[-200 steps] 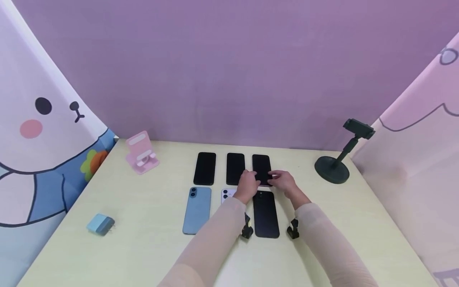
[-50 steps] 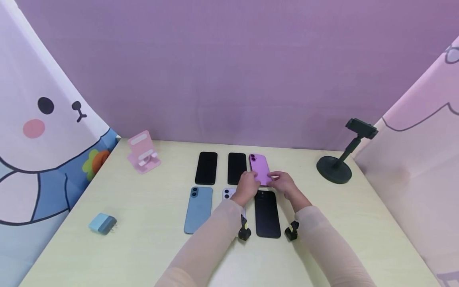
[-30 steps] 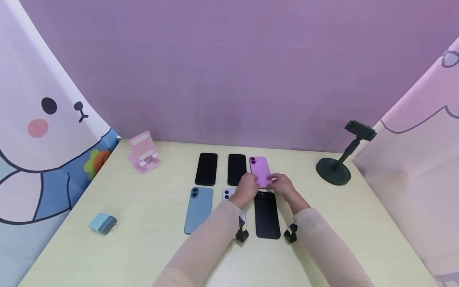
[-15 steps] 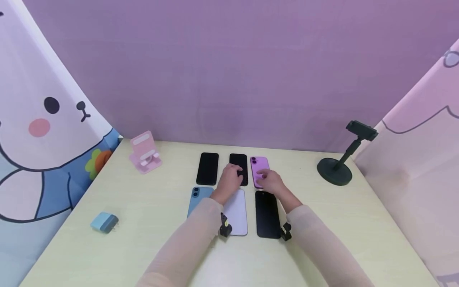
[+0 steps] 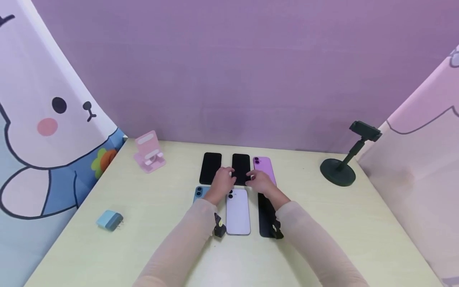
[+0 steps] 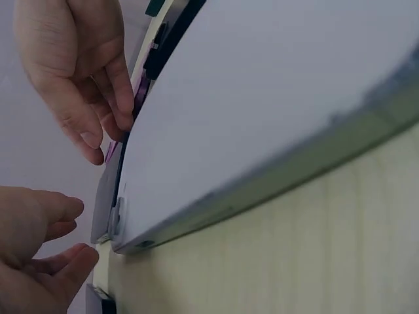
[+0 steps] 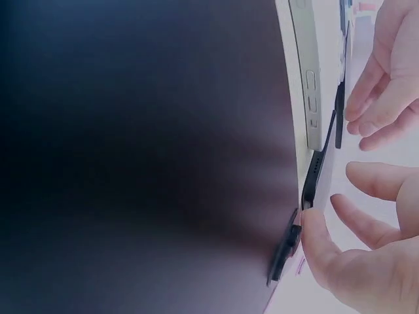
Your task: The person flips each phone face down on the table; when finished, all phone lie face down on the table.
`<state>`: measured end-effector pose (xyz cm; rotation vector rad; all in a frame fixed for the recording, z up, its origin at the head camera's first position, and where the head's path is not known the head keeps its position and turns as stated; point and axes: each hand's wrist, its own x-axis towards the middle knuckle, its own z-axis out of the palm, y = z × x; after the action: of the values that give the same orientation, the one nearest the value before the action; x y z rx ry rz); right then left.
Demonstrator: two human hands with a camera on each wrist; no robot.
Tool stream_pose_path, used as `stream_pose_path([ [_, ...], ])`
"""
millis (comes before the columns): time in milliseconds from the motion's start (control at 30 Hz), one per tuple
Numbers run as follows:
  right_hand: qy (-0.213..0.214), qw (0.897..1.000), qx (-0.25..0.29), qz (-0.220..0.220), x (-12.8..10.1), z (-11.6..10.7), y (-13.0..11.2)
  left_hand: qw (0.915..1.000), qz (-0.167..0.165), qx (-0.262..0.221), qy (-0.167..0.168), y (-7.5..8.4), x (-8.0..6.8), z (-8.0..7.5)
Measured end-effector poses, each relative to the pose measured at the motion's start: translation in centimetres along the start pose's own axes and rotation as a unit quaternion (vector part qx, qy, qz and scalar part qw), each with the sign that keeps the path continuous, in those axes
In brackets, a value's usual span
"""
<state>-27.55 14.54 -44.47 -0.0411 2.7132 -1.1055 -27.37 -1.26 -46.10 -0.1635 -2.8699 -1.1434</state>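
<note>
In the head view, both hands hover at the middle black phone (image 5: pixel 241 165) of the back row, lying dark face up. My left hand (image 5: pixel 222 182) is at its left edge, thumb and fingers apart. From the right, my right hand (image 5: pixel 261 183) reaches its right edge with loosely bent fingers, its wrist passing over the front black phone (image 5: pixel 266 219). A purple phone (image 5: pixel 264 165) lies back up just behind the right hand. Nothing sits between the fingers of the left hand (image 6: pixel 39 245) in the left wrist view, nor of the right hand (image 7: pixel 376 242) in the right wrist view.
Another dark phone (image 5: pixel 209 167) lies at the back left. In front are a lavender phone (image 5: pixel 238 215) and a blue phone (image 5: pixel 199 193), partly under the left arm. A pink stand (image 5: pixel 148 151), a blue charger (image 5: pixel 109 220) and a dark stand (image 5: pixel 338 171) stand around.
The back-right phone, earlier dark side up, now shows its purple back. Both hands have let go of it and moved left to the middle black phone.
</note>
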Motion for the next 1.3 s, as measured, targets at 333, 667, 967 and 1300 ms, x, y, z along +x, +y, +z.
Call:
stream_pose_path([
  [333,0.004,1.000,-0.007,0.014,0.5,0.3,-0.3,0.9990,-0.006,-0.038,-0.025,-0.8,0.6,0.5],
  [667,0.028,0.998,0.035,0.039,0.7,0.7,-0.4,0.9963,-0.025,-0.078,-0.028,-1.2,0.5,0.7],
  [967,0.053,0.996,0.040,0.055,0.8,0.6,-0.6,0.9941,-0.043,-0.098,-0.019,-1.1,0.3,0.8],
  [1300,0.065,0.995,0.068,0.045,0.6,0.5,-0.6,0.9941,-0.042,-0.100,-0.007,-1.5,0.4,1.1],
])
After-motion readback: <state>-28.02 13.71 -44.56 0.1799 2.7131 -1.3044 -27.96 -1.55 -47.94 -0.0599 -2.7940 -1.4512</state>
